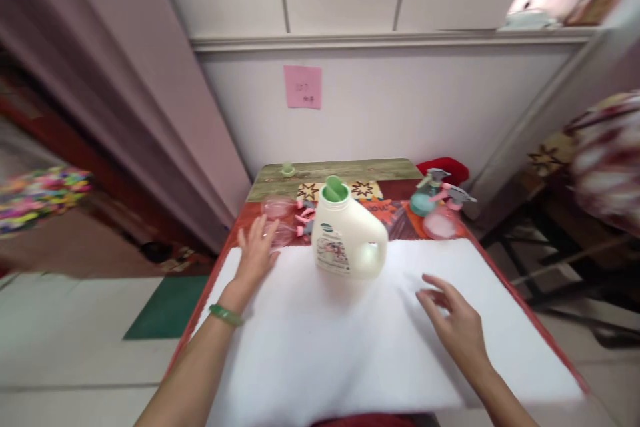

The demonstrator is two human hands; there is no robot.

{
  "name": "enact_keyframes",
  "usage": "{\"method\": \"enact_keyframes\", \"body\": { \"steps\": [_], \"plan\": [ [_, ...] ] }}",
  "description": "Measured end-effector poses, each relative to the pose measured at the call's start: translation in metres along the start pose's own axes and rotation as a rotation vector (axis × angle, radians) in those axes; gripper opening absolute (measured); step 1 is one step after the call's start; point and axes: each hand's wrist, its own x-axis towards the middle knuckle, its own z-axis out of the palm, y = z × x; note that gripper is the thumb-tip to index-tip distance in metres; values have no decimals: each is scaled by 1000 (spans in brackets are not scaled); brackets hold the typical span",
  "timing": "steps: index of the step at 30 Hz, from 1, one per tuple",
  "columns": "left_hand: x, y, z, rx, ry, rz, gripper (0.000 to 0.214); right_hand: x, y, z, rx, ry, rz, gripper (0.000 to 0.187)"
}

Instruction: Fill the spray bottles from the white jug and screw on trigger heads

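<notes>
A white detergent jug (350,240) with a side handle stands upright on a white cloth (320,340). Its green spout shows at the uncapped mouth. My left hand (257,251), a green bangle (226,315) on its wrist, is spread beside a clear pinkish bottle (283,233) lying on its side; I cannot tell whether they touch. A second clear bottle (278,207) lies just behind it. Over the cloth to the right of the jug, my right hand (453,317) holds nothing, thumb and fingers apart.
Two spray bottles stand at the back right, one teal (424,203) and one pink (441,222). A green cap (287,169) sits on the wooden board (350,169) at the back. A pink note (303,87) sticks to the wall. Stools (555,253) stand to the right.
</notes>
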Motion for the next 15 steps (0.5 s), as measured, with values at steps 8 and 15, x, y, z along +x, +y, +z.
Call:
{"method": "enact_keyframes", "body": {
  "steps": [8, 15],
  "plan": [
    [-41, 39, -43, -241, 424, -144, 81, 147, 49, -9, 21, 559, 134, 104],
    [-96, 63, -78, -225, 373, -224, 66, 195, 65, 20, -86, 460, 304, 105]
  ]
}}
